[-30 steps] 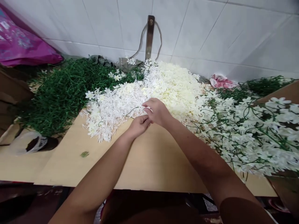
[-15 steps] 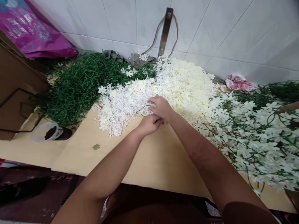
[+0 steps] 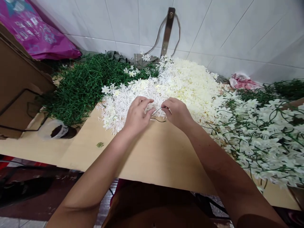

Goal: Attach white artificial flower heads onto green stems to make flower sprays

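Note:
A thin dark green artificial flower stem (image 3: 157, 110) stretches between my two hands, just above the board's surface. My right hand (image 3: 178, 114) pinches one end of it between thumb and fingertips. The other end runs to the thumb of my left hand (image 3: 139, 114), whose fingers are curled around it; the index fingertip stands a little apart from the thumb. Part of the stem also shows below, between the hands. Right behind both hands lies a heap of white artificial blossoms (image 3: 190, 85). At its left side, white thin pieces (image 3: 122, 106) show among the petals.
Green plastic stems (image 3: 87, 85) are piled at left, beside a clear tub (image 3: 53, 129) and a cardboard box (image 3: 21, 85). Finished-looking stemmed white flowers (image 3: 263, 139) lie at right. A pink-and-white cloth (image 3: 244, 81) and metal bracket (image 3: 168, 31) are by the tiled wall.
My hands, close together before with the right over the left, are now apart. My left hand has moved left and up, my right hand right, and the stem shows between them.

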### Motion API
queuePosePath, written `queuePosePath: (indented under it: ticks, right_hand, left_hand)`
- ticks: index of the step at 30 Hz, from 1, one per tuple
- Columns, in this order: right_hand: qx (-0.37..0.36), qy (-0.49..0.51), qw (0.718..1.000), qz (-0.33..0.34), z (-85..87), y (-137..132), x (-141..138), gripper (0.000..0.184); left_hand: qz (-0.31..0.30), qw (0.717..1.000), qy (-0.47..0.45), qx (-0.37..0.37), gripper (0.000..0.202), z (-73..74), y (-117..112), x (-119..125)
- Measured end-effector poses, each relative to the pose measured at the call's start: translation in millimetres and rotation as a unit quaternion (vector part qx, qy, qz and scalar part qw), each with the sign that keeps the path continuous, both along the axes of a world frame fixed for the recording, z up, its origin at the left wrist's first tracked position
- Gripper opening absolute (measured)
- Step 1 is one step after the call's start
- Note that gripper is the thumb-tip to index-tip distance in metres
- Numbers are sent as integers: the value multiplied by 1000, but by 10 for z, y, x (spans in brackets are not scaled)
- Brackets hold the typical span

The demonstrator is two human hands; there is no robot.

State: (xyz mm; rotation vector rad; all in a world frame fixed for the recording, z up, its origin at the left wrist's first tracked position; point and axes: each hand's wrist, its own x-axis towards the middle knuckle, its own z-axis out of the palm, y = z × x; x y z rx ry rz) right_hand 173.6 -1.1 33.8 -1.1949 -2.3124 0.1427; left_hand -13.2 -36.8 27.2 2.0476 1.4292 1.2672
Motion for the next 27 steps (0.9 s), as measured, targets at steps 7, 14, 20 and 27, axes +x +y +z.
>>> queuePosePath:
  ticks: [7,14,20,27]
  right_hand:
    - [-17,28,998,49,20,-152,-100,16]
    - [-75,62,995,36,-52,-50,-144,15]
    - [-144,152,978,17,-178,50,-243,15]
    - [-220,266,938,33,-310,130,-303,11]
  left_hand:
    - [-62,972,-134,-185,18,-254,53,54]
    - [11,952,-227,-204,11,-246,170,-145]
    - [35,906,-353,-230,8,-193,208,-213]
    - [-1,893,-347,-286,5,-196,144,-155]
